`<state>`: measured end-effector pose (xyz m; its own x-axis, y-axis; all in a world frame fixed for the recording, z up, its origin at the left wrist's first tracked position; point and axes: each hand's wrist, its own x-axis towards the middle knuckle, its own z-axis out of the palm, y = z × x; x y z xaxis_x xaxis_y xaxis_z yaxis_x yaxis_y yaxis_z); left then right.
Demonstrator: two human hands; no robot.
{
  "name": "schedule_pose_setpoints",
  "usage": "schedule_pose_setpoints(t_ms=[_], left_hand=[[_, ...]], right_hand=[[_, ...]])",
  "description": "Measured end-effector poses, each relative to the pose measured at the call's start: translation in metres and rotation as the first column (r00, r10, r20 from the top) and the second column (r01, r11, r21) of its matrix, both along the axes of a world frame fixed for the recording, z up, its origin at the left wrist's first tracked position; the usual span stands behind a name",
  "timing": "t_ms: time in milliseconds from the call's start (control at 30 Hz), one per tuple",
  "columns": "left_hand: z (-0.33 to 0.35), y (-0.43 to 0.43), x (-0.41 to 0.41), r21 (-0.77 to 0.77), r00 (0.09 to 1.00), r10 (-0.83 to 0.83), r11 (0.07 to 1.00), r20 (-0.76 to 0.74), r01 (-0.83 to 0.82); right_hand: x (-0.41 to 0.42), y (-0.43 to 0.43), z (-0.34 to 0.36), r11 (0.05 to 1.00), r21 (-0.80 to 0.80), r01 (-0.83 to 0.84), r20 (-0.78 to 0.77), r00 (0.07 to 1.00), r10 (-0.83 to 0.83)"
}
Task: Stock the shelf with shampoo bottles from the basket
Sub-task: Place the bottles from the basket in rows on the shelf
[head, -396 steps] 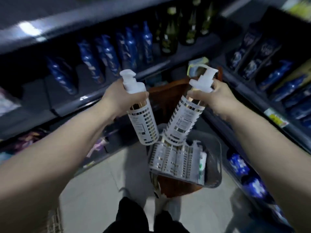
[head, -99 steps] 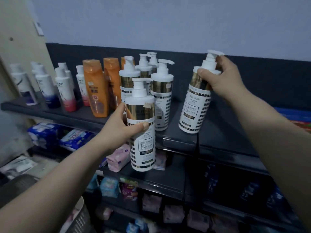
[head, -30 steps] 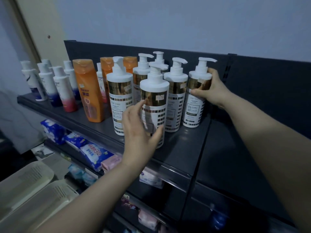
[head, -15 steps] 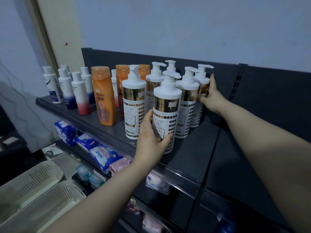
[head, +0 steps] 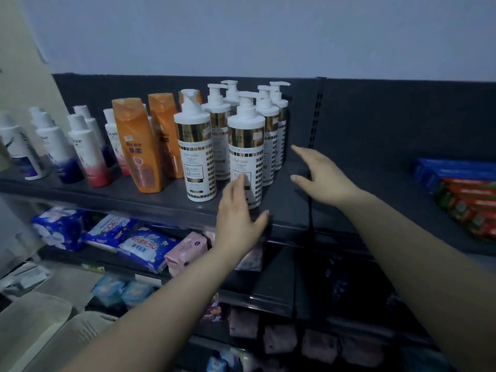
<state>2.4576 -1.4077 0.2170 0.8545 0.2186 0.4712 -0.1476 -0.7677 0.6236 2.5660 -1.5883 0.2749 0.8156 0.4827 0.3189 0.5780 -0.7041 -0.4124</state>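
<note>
Several white pump shampoo bottles with gold bands stand upright in a cluster on the dark top shelf (head: pixel 292 208). The front bottle (head: pixel 245 146) stands nearest the shelf edge, another front one (head: pixel 197 146) to its left, and the rightmost rear bottle (head: pixel 280 122) behind. My left hand (head: pixel 237 213) hovers just in front of the front bottle with fingers straight, holding nothing. My right hand (head: pixel 320 175) is spread out to the right of the cluster, apart from the bottles and empty. No basket of bottles is in view.
Orange bottles (head: pixel 137 146) and white-and-pink bottles (head: pixel 86 151) stand left of the cluster. Blue and red boxes (head: pixel 467 189) lie at the shelf's right end. Soft packets (head: pixel 145 245) fill the lower shelves. Pale plastic baskets (head: pixel 53 334) sit at bottom left.
Both hands have let go of their bottles and drawn back from them. The two bottles now stand on the shelf on their own. The view has shifted right.
</note>
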Motion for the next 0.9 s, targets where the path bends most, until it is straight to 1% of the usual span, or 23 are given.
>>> schedule_pose_setpoints(t_ms=[100,200,300,400,500,667,800,900], left_hand=[[-0.01,-0.01,-0.017,0.064,0.994,-0.1,0.993,-0.035,0.102],[-0.02,-0.026,-0.035,0.121,0.979,-0.2,0.971,-0.05,0.205],[-0.033,-0.049,-0.055,0.128,0.948,-0.309,0.94,-0.075,0.317],[-0.053,-0.079,-0.074,0.156,0.907,-0.399,0.896,-0.134,0.417],[-0.077,-0.116,-0.09,0.13,0.851,-0.486,0.847,-0.199,0.515],[-0.122,-0.187,-0.125,0.098,0.73,-0.607,0.744,-0.314,0.661],[-0.162,-0.248,-0.156,0.075,0.633,-0.667,0.663,-0.393,0.745],[-0.195,-0.293,-0.184,0.041,0.568,-0.685,0.622,-0.457,0.782]], right_hand=[[-0.044,-0.014,-0.016,0.992,-0.085,0.093,-0.012,0.995,-0.094],[-0.088,-0.032,-0.032,0.98,-0.103,0.169,-0.018,0.985,-0.171],[-0.132,-0.058,-0.045,0.952,-0.138,0.273,-0.004,0.961,-0.276],[-0.177,-0.09,-0.062,0.916,-0.164,0.366,0.018,0.93,-0.368],[-0.22,-0.126,-0.086,0.878,-0.172,0.447,-0.024,0.889,-0.457],[-0.289,-0.192,-0.141,0.817,-0.119,0.564,-0.085,0.814,-0.574],[-0.346,-0.251,-0.189,0.76,-0.126,0.638,-0.171,0.741,-0.65],[-0.389,-0.299,-0.23,0.706,-0.13,0.696,-0.248,0.667,-0.703]])
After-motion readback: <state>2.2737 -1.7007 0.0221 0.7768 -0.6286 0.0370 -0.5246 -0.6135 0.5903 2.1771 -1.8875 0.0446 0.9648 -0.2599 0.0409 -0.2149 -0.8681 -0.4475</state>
